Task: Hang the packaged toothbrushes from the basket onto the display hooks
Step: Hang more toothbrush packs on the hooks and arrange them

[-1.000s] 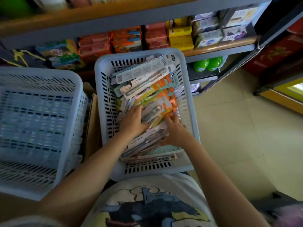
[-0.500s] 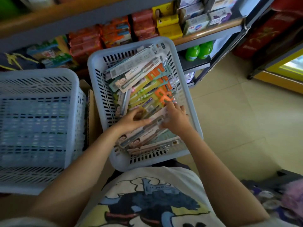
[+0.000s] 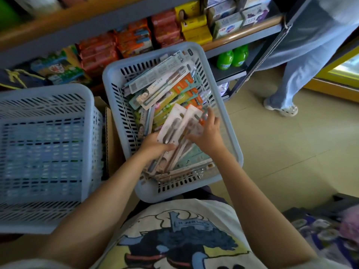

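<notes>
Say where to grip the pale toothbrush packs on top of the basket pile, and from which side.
Grip the pale packs at their near, lower ends, coming from the person's side. They are flat cards lying fanned and tilted on the pile in the basket, far ends raised, so a thumb-over, fingers-under pinch fits. The left hand already holds them there; the right hand steadies them.

Soft daylight, perhaps from the right; blurred, warped edges.
</notes>
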A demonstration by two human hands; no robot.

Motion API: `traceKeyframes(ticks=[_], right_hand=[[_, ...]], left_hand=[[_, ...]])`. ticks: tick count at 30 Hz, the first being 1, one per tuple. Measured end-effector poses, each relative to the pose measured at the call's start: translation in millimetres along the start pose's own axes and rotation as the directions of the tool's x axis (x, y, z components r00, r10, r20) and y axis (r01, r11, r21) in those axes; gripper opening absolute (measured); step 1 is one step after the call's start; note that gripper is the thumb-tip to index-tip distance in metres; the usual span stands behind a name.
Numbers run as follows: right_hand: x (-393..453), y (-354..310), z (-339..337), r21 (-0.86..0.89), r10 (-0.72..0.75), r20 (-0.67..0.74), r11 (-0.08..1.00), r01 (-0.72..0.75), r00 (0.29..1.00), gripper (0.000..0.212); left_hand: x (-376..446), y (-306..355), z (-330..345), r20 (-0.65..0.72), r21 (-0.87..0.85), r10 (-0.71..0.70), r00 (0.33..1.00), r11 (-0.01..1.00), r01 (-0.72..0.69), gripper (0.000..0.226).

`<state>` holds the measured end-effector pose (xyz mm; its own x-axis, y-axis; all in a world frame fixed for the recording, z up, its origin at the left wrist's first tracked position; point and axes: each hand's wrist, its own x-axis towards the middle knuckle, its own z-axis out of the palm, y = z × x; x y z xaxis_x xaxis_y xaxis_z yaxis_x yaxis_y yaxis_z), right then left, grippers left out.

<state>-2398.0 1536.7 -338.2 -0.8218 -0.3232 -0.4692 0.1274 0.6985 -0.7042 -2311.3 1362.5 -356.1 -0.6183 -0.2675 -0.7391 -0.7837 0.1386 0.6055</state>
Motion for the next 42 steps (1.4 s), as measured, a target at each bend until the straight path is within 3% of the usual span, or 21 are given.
traceKeyframes(ticks=[3,6,10,14,18,20,21,24,28,34,36,39,40,42], right_hand=[[-7,13,7,0.052,0.196,0.022,0.979,-0.197,0.980,0.108],[-9,20,13,0.101,0.312,-0.037,0.946,-0.307,0.949,0.091],[-3,20,10,0.178,0.328,-0.043,0.932,-0.316,0.944,0.065],[6,28,15,0.281,0.365,-0.016,0.895,-0.346,0.931,0.057],[10,31,19,0.450,0.459,0.151,0.757,-0.474,0.875,0.029],[10,29,21,0.518,0.442,0.275,0.680,-0.519,0.854,0.027],[12,31,23,0.498,0.424,0.308,0.691,-0.524,0.852,0.027],[16,27,19,0.474,0.374,0.277,0.748,-0.465,0.885,0.025],[18,8,-8,0.623,0.215,0.126,0.742,-0.246,0.968,0.018],[27,-29,-31,0.598,0.061,0.120,0.792,-0.121,0.991,0.026],[27,-41,-27,0.592,0.023,0.156,0.798,-0.112,0.987,0.040],[25,-54,-15,0.563,-0.015,0.160,0.823,-0.079,0.987,0.082],[24,-57,-11,0.569,-0.022,0.160,0.819,-0.074,0.987,0.079],[22,-61,-4,0.594,-0.025,0.186,0.799,-0.093,0.982,0.054]], left_hand=[[-1,0,-3,-0.123,-0.093,-0.021,0.992,0.996,0.010,0.030],[-1,-1,-8,-0.232,-0.139,-0.028,0.972,0.990,-0.004,0.031],[3,-4,-8,-0.202,-0.083,-0.029,0.979,0.996,0.012,0.040],[4,-2,-8,-0.168,-0.094,-0.051,0.984,0.995,0.036,0.040],[3,-3,-12,-0.147,-0.117,-0.061,0.987,0.992,0.044,0.044],[2,-6,-13,-0.125,-0.147,-0.057,0.991,0.988,0.038,0.046],[2,-8,-14,-0.114,-0.164,-0.046,0.992,0.986,0.027,0.045],[0,-6,-19,-0.115,-0.190,-0.033,0.993,0.982,0.011,0.035],[-3,-2,-25,-0.196,-0.326,-0.046,0.980,0.945,-0.021,0.034],[-11,3,-29,-0.163,-0.401,-0.039,0.986,0.916,-0.030,0.040],[-15,5,-30,-0.121,-0.433,-0.038,0.992,0.901,-0.018,0.044],[-24,14,-30,-0.047,-0.516,-0.004,0.999,0.856,-0.021,0.041],[-27,19,-29,-0.020,-0.551,0.013,1.000,0.834,-0.022,0.039],[-34,26,-28,0.016,-0.597,0.058,0.998,0.801,-0.037,0.038]])
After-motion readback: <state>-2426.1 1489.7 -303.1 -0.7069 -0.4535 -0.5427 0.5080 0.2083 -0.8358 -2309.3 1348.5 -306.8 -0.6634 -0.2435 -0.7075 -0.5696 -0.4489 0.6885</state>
